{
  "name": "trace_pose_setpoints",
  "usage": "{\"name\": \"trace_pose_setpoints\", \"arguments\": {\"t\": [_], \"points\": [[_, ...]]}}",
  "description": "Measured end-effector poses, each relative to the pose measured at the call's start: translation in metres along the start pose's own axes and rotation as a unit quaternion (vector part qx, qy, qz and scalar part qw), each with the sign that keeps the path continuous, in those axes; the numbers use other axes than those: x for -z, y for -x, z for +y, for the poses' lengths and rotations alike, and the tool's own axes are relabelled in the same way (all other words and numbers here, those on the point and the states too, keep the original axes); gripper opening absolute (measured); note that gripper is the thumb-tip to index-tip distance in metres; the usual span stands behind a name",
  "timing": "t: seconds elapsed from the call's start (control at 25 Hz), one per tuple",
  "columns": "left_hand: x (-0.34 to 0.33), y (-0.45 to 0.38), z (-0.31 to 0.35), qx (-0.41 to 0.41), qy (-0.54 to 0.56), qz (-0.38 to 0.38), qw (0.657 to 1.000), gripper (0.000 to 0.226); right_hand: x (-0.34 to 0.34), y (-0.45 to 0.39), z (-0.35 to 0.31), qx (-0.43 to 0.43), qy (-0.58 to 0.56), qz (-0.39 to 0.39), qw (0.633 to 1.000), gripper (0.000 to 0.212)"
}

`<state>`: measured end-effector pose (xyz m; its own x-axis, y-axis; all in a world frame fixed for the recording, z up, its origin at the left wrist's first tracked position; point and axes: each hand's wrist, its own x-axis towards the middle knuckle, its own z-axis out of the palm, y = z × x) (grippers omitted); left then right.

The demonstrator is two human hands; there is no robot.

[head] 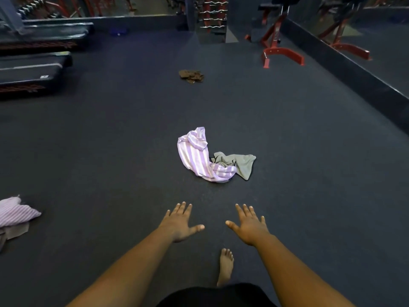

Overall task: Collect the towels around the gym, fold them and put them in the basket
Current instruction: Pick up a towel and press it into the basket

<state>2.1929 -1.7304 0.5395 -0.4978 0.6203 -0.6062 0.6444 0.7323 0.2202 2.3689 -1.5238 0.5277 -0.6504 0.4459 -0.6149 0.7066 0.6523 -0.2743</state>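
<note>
Purple-striped towel (197,159) lies crumpled on the dark floor (309,173), touching a grey towel (240,165). Both hands, left (180,223) and right (250,226), reach toward them with fingers spread, holding nothing. Farther off lies a brown towel (191,76); another striped one (15,211) is at far left.

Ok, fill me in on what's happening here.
A person stands barefoot on a gym floor, reaching forward with both hands. The left hand and right hand are open with fingers spread and hold nothing. Just ahead lie a crumpled striped towel and a grey towel touching it. A brown towel lies farther off, and another striped towel sits at the left edge. No basket is in view.
</note>
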Motion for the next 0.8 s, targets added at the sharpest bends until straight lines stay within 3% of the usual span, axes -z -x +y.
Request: {"name": "trace_pose_setpoints", "arguments": {"t": [0.16, 0.32, 0.48, 0.8], "points": [[0.055, -0.084, 0.013, 0.036, 0.012, -0.014, 0.999, 0.109, 0.070, -0.099, 0.006, 0.013, 0.013, -0.027, 0.999, 0.089], [0.099, -0.152, 0.021, 0.033, 0.034, -0.029, 0.998, 0.132, 0.122, -0.174, 0.004, 0.012, 0.012, -0.048, 0.999, 0.089], [0.136, -0.248, 0.009, 0.031, 0.029, -0.063, 0.997, 0.107, 0.159, -0.261, -0.005, 0.003, 0.019, -0.072, 0.997, 0.088], [0.188, -0.467, -0.046, 0.030, 0.040, -0.151, 0.987, 0.105, 0.186, -0.459, -0.021, -0.060, -0.012, -0.125, 0.990, 0.093]]}}
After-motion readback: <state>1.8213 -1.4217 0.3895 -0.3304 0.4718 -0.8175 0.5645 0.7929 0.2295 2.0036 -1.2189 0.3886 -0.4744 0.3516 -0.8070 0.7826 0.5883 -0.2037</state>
